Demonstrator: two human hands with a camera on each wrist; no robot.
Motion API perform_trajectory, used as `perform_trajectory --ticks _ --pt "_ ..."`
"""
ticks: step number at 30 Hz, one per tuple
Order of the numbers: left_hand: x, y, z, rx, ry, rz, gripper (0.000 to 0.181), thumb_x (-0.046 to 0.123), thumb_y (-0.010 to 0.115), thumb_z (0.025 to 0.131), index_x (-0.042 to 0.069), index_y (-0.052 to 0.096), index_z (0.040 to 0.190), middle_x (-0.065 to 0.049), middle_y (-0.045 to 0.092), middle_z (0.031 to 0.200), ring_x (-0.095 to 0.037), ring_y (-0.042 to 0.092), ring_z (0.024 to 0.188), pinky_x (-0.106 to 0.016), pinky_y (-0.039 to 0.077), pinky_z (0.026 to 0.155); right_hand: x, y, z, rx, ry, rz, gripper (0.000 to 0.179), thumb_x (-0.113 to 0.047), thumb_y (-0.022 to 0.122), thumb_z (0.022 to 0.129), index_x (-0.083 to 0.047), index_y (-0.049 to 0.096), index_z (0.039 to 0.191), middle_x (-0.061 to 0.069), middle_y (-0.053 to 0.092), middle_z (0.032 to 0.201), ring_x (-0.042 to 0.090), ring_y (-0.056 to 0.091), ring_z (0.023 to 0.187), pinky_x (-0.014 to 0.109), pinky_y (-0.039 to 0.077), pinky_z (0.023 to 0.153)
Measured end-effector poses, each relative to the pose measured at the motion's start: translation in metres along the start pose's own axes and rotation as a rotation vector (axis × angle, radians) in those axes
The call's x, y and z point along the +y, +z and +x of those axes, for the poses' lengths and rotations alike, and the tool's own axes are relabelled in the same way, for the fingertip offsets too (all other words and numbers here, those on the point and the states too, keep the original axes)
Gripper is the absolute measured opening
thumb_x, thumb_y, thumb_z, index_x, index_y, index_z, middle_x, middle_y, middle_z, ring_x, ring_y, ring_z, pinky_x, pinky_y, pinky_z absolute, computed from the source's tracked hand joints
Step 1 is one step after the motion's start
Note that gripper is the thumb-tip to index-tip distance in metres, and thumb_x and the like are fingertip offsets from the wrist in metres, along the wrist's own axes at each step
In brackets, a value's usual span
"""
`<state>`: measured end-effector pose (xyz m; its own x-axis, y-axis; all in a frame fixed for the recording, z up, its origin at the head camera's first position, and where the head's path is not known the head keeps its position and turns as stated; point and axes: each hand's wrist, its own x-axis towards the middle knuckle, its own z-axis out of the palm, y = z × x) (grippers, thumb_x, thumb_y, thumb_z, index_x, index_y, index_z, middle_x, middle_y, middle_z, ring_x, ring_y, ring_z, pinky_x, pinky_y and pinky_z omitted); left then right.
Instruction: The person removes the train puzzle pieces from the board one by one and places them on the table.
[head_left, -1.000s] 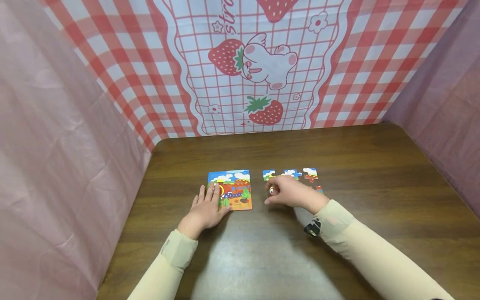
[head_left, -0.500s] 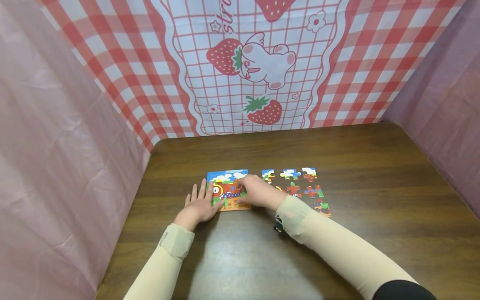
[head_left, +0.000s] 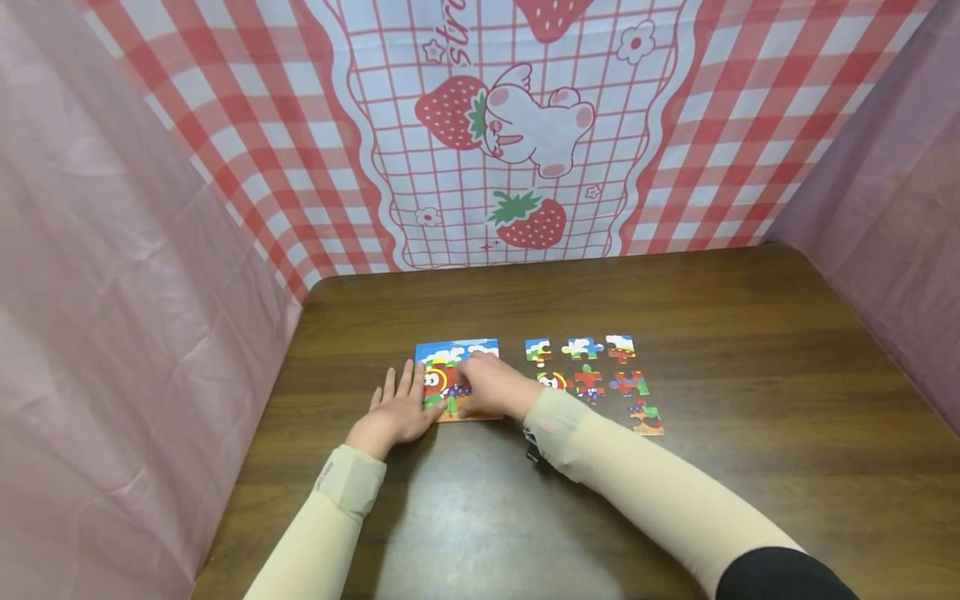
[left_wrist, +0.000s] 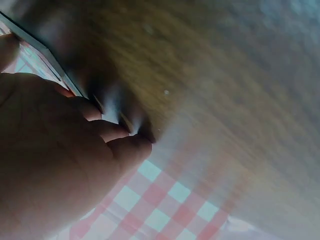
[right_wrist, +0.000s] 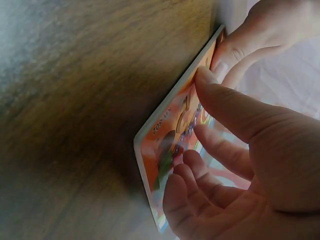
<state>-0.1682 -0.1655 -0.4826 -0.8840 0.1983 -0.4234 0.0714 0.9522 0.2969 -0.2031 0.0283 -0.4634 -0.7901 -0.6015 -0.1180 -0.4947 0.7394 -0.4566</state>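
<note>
A square picture puzzle board (head_left: 437, 347) with a cartoon train lies on the table. My left hand (head_left: 393, 414) rests at its left side, fingers spread, fingertips at the board's edge. Over the right half of the board is my right hand (head_left: 495, 387), hiding part of the picture. In the right wrist view its thumb and index finger pinch a small puzzle piece (right_wrist: 185, 114) low against the board's orange part; the other fingers curl above the picture. The left wrist view has the left hand (left_wrist: 60, 150) beside the board's dark edge (left_wrist: 47, 54).
To the right of the board, several loose puzzle pieces lie in rows, among them a cloud piece (head_left: 581, 348), a red piece (head_left: 628, 383) and an orange-edged piece (head_left: 647, 418). A checked strawberry cloth (head_left: 465, 167) hangs behind the wooden table (head_left: 712, 333). Pink cloth (head_left: 135, 333) flanks it.
My right hand has moved left from the loose pieces onto the board, then slightly further left across it. My left hand has shifted slightly left and stays at the board's left side.
</note>
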Motion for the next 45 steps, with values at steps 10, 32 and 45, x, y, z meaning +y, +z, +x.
perform_trajectory --ticks 10,32,45 --pt "-0.01 0.002 0.006 -0.03 0.019 -0.024 0.087 0.053 0.041 0.106 0.006 -0.006 0.162 -0.015 -0.011 0.168 -0.04 -0.015 0.15 -0.058 -0.001 0.118 -0.001 0.0 0.006 -0.052 0.041 0.037 0.031 -0.019 0.094 0.075 -0.006 0.07 0.089 -0.001 0.06 0.083 0.017 0.055 0.08 0.033 0.049 0.075" --pt "-0.003 -0.002 -0.001 -0.026 0.003 0.007 0.087 0.053 0.043 0.106 0.005 -0.003 0.163 -0.016 -0.009 0.168 -0.04 -0.013 0.15 -0.057 0.0 0.118 0.006 -0.004 -0.001 0.003 0.013 0.235 0.013 -0.008 0.08 0.088 -0.012 0.071 0.08 -0.002 0.062 0.071 0.012 0.056 0.063 0.026 0.047 0.058" --pt "-0.013 0.007 0.009 -0.015 0.011 0.005 0.092 0.06 0.041 0.104 0.009 -0.006 0.163 -0.013 -0.011 0.168 -0.039 -0.015 0.15 -0.057 -0.001 0.118 0.033 -0.02 -0.026 0.022 -0.018 0.384 0.006 -0.01 0.078 0.091 -0.011 0.074 0.087 -0.004 0.068 0.076 0.015 0.062 0.068 0.029 0.051 0.062"
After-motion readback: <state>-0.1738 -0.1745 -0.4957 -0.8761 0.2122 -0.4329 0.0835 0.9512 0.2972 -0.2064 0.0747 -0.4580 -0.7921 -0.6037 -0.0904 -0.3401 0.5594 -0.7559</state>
